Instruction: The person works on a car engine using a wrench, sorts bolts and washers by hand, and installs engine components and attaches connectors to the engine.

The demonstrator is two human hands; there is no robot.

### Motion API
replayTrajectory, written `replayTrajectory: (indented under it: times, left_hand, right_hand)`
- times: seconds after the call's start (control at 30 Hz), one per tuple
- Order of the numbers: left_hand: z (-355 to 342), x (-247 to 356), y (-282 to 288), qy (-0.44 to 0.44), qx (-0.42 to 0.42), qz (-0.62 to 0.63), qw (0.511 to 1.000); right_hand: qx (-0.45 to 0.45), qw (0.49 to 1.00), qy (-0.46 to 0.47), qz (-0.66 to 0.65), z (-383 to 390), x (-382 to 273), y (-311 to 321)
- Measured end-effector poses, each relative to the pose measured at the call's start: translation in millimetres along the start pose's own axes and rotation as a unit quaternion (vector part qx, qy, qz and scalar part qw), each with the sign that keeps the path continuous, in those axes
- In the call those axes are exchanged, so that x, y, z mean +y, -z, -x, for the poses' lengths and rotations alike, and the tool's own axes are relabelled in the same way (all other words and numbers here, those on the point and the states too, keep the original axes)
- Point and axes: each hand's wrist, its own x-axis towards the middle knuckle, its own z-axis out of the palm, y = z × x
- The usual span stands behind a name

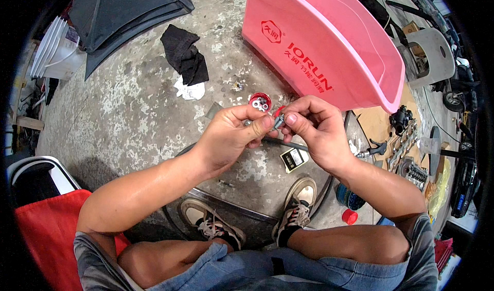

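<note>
Metal part (278,122) is held up off the floor (128,136), between both hands, mid-scene, beyond the shoes (298,203). Right hand (319,131): fingers narrow, part pinched between thumb and fingertips. Left hand (229,134): thumb and forefinger also pinched narrow, part met from its left side; how much is gripped there is hidden. Tip grip was probably picked because the part is tiny and its angle needs fine control. Both hands are kept close together, likely so it can be steadied from two sides. A red piece (279,110) shows at the right fingertips; can't be told what it is.

Red cap (259,94) is set just beyond the hands; presumably used as a tray so the white rings (256,104) don't get lost on the mottled floor. Black cloth (185,54) is laid farther off, to the left, partly over white paper (190,91); probably meant for wiping. Cardboard (368,113) is spread at right under parts, likely as a cleaner surface than concrete.
</note>
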Motion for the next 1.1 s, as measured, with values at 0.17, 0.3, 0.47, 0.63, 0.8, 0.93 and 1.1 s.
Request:
replayTrajectory:
  times: [0.17, 0.3, 0.47, 0.63, 0.8, 0.93, 1.1]
  left_hand:
    - [2, -1, 1, 0.025, 0.005, -0.001, 1.000]
    - [3, 3, -3, 0.049, 0.021, 0.019, 0.998]
    - [1, 8, -4, 0.065, 0.029, 0.083, 0.994]
    - [0, 6, 0, 0.048, 0.017, 0.150, 0.987]
    - [-3, 7, 1, 0.052, 0.017, 0.185, 0.981]
    - [-4, 7, 5, 0.050, 0.002, 0.174, 0.983]
    - [-1, 9, 3, 0.053, 0.011, 0.151, 0.987]
  right_hand:
    - [-0.008, 1.000, -0.020, 0.022, -2, -2, -1]
    - [0.011, 1.000, -0.011, 0.016, -5, -7, -2]
    - [0.011, 0.999, 0.020, 0.044, -4, -10, 1]
    - [-0.008, 0.996, 0.024, 0.085, 1, -5, 0]
    - [0.002, 0.989, 0.072, 0.133, 2, -3, -2]
    - [-0.024, 0.971, 0.135, 0.194, -3, 0, -2]
    - [-0.091, 0.893, 0.294, 0.328, -6, 5, 1]
